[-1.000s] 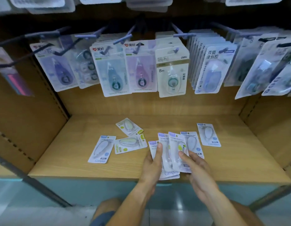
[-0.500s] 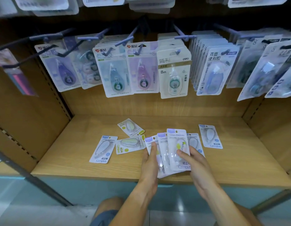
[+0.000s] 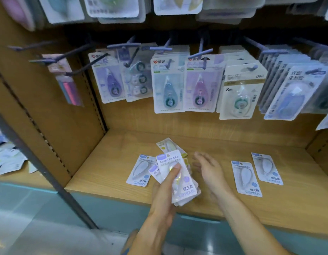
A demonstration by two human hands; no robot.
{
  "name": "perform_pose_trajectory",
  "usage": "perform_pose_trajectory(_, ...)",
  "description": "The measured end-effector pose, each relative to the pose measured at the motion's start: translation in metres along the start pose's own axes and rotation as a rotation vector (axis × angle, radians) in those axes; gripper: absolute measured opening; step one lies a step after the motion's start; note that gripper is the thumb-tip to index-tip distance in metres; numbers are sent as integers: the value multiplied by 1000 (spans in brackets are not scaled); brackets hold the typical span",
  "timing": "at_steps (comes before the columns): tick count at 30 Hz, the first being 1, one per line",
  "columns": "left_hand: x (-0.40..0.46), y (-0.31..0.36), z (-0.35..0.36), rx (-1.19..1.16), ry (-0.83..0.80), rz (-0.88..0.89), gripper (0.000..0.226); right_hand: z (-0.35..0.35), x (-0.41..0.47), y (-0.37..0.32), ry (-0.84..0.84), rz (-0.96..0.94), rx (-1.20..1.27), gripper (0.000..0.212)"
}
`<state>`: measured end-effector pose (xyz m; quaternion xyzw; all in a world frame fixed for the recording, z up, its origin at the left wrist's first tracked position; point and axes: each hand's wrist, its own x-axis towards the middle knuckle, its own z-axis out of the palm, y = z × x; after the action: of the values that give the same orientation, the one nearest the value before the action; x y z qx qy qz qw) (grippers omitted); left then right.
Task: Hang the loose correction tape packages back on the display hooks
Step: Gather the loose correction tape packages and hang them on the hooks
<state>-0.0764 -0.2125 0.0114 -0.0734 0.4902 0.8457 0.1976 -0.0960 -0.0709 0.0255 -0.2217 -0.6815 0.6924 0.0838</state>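
Observation:
My left hand (image 3: 164, 192) grips a stack of white correction tape packages (image 3: 185, 183) just above the wooden shelf (image 3: 108, 172), thumb pressed on the top one. My right hand (image 3: 208, 170) hovers beside the stack, fingers spread and blurred, holding nothing. One loose package (image 3: 140, 171) lies left of the stack, another (image 3: 168, 144) behind it. Two more (image 3: 246, 178) (image 3: 267, 168) lie flat to the right. Purple display hooks (image 3: 82, 52) stick out of the back wall; the far-left ones carry no packages.
Larger correction tape blister cards (image 3: 166, 87) hang in a row along the back wall, with a dense bunch (image 3: 288, 83) at the right. A pink item (image 3: 67, 83) hangs at the left. A dark metal upright (image 3: 39, 172) borders the shelf; loose papers (image 3: 8, 161) lie beyond it.
My left hand has gathered the packages into one stack and lifted it to the left. My right hand has let go of it. The view has shifted left.

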Motion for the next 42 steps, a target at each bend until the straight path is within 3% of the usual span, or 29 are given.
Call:
perform_pose_trajectory(2,0,8,-17,-61,12,7,18,25,34,-5,88,-44,-228,34)
perform_pose_trajectory(4,-1,13,-32,-76,37,25,39,48,63,-6,80,-36,-507,56)
perform_pose_trajectory(6,-1,16,-46,-106,55,26,55,65,81,-3,61,-24,-735,60)
perform_pose_trajectory(10,-1,21,-68,-169,61,31,29,86,96,7,83,-29,-989,58)
perform_pose_trajectory(13,1,23,-80,-197,82,11,42,80,102,7,122,55,-628,37)
perform_pose_trajectory(16,4,23,-84,-236,64,0,52,61,98,-1,235,27,-163,34)
perform_pose_trajectory(18,4,24,-84,-248,40,4,49,46,86,-8,174,1,-52,31)
perform_pose_trajectory(22,5,25,-85,-191,86,-20,60,19,53,-12,-321,21,-366,29)
perform_pose_trajectory(25,5,24,-84,-150,100,-15,55,17,56,-1,-451,-27,-758,33)
perform_pose_trajectory(27,4,23,-83,-135,98,-8,52,19,65,8,-468,-82,-897,49)
perform_pose_trajectory(31,0,24,-81,-92,100,-17,57,19,75,12,-449,-109,-853,70)
perform_pose_trajectory(33,0,24,-79,-67,102,-13,49,17,70,10,-462,-131,-814,82)
perform_pose_trajectory(37,-1,20,-72,-7,100,-29,36,-7,53,8,-437,-249,-733,67)
perform_pose_trajectory(42,2,16,-52,54,77,16,31,-56,32,-4,-324,-323,-526,67)
